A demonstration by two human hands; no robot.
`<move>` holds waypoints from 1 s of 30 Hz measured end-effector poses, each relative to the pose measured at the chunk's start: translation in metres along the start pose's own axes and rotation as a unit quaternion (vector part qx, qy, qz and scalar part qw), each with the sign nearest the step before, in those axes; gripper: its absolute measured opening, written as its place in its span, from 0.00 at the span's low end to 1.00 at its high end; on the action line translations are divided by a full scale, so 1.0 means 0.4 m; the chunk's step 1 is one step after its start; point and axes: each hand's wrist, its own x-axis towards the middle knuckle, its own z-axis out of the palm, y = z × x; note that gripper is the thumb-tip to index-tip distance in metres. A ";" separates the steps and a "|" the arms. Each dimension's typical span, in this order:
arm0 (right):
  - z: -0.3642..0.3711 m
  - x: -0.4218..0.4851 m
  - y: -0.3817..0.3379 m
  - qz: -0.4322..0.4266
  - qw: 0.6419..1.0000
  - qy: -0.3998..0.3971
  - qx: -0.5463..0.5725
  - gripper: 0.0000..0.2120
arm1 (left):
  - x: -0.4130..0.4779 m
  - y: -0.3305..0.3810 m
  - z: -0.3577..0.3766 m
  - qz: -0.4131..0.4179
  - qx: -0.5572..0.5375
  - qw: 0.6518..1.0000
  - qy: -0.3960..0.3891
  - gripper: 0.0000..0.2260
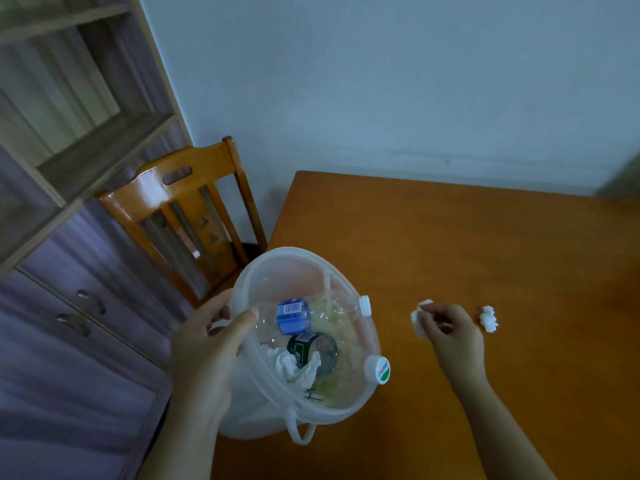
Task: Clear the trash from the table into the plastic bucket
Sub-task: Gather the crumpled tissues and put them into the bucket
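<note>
My left hand grips the rim of a translucent plastic bucket held at the table's left edge, thumb inside the rim. Inside lie a clear bottle with a blue label, a dark green can, crumpled tissue and clear wrapping. Two white bottle caps show at the bucket's right side. My right hand pinches a white tissue wad just above the orange wooden table. A second crumpled tissue lies on the table right of that hand.
A wooden chair stands behind the bucket at the table's left end. A wooden shelf unit with purple cabinet doors fills the left side. A pale wall runs behind the table.
</note>
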 end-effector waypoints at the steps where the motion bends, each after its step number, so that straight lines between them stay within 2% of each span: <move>1: -0.010 -0.006 -0.025 -0.012 1.000 0.010 0.010 0.16 | -0.001 0.001 0.006 0.006 0.000 1.000 -0.016 0.12; 6: -0.038 -0.049 -0.121 -0.055 0.997 0.027 0.044 0.15 | 0.005 -0.002 0.023 0.025 -0.005 0.997 -0.076 0.13; 11: -0.031 -0.101 -0.188 -0.075 0.996 -0.002 0.048 0.14 | 0.007 -0.025 0.044 0.020 0.005 0.992 -0.122 0.11; 15: -0.010 -0.137 -0.211 -0.066 0.995 -0.070 0.039 0.11 | 0.002 -0.044 0.068 0.006 -0.010 0.988 -0.157 0.11; 18: -0.013 -0.149 -0.195 -0.054 0.990 -0.131 -0.010 0.08 | -0.006 -0.043 0.098 0.001 -0.019 0.987 -0.162 0.14; 22: -0.074 -0.129 -0.145 -0.043 0.996 -0.072 -0.016 0.07 | -0.010 -0.025 0.148 -0.004 -0.024 0.985 -0.170 0.13; 26: -0.158 -0.083 -0.072 -0.021 0.999 -0.027 -0.014 0.08 | -0.015 -0.012 0.220 -0.023 -0.024 0.987 -0.154 0.19; 30: -0.246 -0.018 0.004 -0.017 1.000 -0.009 -0.011 0.11 | -0.043 0.004 0.311 0.008 -0.015 0.986 -0.164 0.15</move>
